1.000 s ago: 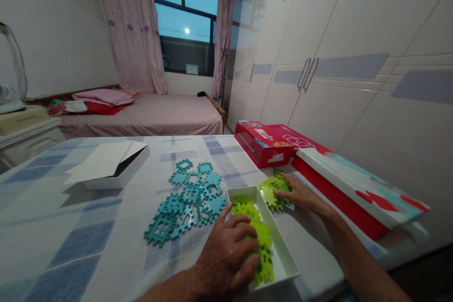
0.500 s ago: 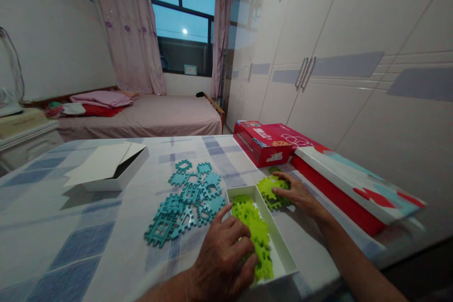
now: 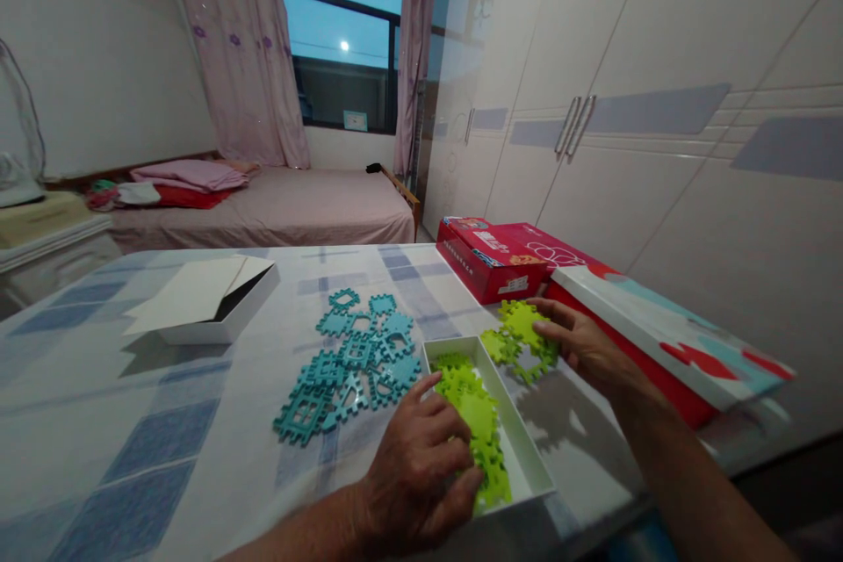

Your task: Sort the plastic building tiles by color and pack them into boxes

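Note:
My right hand (image 3: pixel 580 342) is closed on several lime-green interlocking plastic tiles (image 3: pixel 520 325), pinched at their right edge and raised over the table, with a shadow below. The tiles have notched edges, and one is an open frame. My left hand (image 3: pixel 425 461) rests across the left wall of a white shallow box (image 3: pixel 530 457), its fingers loosely bent and apart. Nothing shows held in it. More lime-green tiles (image 3: pixel 478 413) lie heaped inside the box, partly hidden beneath that hand. To its left, teal tiles (image 3: pixel 356 351) are spread in an overlapping pile on the cloth.
A checked tablecloth (image 3: pixel 230 448) covers the table. At the left sits a white box (image 3: pixel 230 325) with a tilted lid (image 3: pixel 190 290). Along the right stand a red box (image 3: pixel 491 259) and a long red and white box (image 3: pixel 672 334). A bed (image 3: pixel 316 202) is behind.
My right hand has lifted the lime-green tiles off the table and tilted them up, moving slightly right. My left hand stays at the box. The view has shifted slightly.

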Available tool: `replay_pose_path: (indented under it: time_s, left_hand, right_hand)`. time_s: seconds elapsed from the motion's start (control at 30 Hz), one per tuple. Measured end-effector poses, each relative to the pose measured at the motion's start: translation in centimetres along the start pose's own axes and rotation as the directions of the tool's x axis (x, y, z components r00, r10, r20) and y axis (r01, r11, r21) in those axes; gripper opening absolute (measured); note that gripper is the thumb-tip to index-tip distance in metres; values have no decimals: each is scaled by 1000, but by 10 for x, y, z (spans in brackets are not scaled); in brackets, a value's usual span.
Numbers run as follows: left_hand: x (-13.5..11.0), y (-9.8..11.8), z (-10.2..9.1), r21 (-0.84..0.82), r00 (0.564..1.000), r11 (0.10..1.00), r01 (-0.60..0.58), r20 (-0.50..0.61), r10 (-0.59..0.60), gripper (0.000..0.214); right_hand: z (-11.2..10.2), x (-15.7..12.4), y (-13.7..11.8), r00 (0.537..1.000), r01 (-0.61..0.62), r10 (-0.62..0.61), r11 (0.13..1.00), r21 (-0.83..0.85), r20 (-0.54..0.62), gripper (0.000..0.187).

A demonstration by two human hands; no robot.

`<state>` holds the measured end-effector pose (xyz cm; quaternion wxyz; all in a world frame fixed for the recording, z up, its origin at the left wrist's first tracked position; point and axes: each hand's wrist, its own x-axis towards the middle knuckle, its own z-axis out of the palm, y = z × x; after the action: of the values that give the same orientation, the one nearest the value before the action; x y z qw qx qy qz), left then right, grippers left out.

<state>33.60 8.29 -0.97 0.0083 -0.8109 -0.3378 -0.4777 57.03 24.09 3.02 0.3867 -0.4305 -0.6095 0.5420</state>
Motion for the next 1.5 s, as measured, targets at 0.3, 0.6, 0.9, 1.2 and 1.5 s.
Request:
replay_pose_path:
  time_s: [0.3, 0.6, 0.9, 1.2, 1.5]
  left_hand:
    - [-13, -13, 5, -69, 921, 944, 322, -206, -329, 24]
    - [-7, -15, 5, 51, 943, 941, 333, -23, -333, 24]
    - [-4, -12, 5, 176, 969, 963, 205, 101, -225, 23]
    - [-7, -19, 5, 201, 949, 937, 286, 74, -306, 18]
    - [-5, -14, 4, 171, 975, 961, 219, 5, -223, 16]
  right_hand:
    - [73, -27, -32, 913, 254, -78, 877, -407, 400, 45]
    - [53, -32, -18, 943, 328, -220, 727, -604, 248, 29]
    - [60, -68, -13, 873, 472, -199, 580, -664, 446, 40]
    - [59, -77, -16, 861, 505, -246, 509, -697, 445, 27]
    - [61, -85, -26, 862, 484, -134, 507, -713, 489, 19]
